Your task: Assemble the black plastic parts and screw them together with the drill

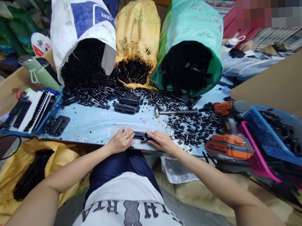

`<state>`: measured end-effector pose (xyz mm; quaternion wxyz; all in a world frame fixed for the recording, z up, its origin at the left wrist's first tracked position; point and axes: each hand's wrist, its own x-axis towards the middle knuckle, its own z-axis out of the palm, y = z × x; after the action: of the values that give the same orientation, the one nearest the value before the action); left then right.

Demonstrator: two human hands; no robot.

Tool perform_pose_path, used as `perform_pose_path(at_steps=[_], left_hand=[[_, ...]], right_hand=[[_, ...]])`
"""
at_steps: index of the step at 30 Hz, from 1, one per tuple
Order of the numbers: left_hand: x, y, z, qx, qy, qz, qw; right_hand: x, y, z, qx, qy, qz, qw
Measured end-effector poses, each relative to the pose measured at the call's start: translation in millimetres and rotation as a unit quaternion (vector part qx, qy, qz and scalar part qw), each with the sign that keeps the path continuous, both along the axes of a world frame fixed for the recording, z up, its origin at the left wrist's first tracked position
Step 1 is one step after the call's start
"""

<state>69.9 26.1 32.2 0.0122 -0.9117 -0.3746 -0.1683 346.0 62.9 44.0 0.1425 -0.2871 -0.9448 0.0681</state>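
Both hands are on one black part (140,134) at the near edge of the blue tabletop (91,120). The left hand (121,140) has its fingers closed over the part's left end; the right hand (162,141) grips the right end between thumb and fingers. The two hands are apart, with the middle of the part showing between them. Its long axis runs left to right, roughly along the table edge, one end toward each hand.

Just beyond the grip lie long black pieces (127,107) in a small group, too overlapped to count. Beyond and to the right is one hammer (176,112), head toward the left. Right of the grip spreads a heap of screws and small black parts (189,128), uncountable, then one orange drill (229,146), one pink basket (258,155) and one blue basket (274,137).

Farthest out, three sacks stand open toward the grip: white (84,19), yellow (138,27), green (194,21). Well left are another blue basket (53,112) and two bottles (40,71).
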Motion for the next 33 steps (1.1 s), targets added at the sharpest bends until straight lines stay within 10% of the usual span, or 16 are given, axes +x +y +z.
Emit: perform_pose_path(at_steps=[5,12,20,25,29,33], left_hand=[[18,18,2.1,-0.002,0.079,-0.060,0.995],[42,58,17.0,-0.065,0.055,0.069,0.994],[17,-43,87.6,-0.093,-0.275,-0.124,0.949],[18,-71,80.8,-0.117,-0.425,-0.021,0.897],[-1,-50,73.3,-0.159,-0.310,0.004,0.937],[-25,-14,68.0,-0.188,-0.184,0.161,0.951]], right_hand=[[14,9,-3.1,0.057,-0.071,-0.048,0.995],[9,31,9.4,0.098,-0.084,-0.101,0.986],[-8,-39,68.3,-0.100,0.134,0.116,0.979],[-46,-45,60.1,-0.144,0.163,0.138,0.966],[-67,-25,49.9,-0.206,0.193,0.154,0.947],[-74,1,51.1,-0.132,0.031,0.013,0.991]])
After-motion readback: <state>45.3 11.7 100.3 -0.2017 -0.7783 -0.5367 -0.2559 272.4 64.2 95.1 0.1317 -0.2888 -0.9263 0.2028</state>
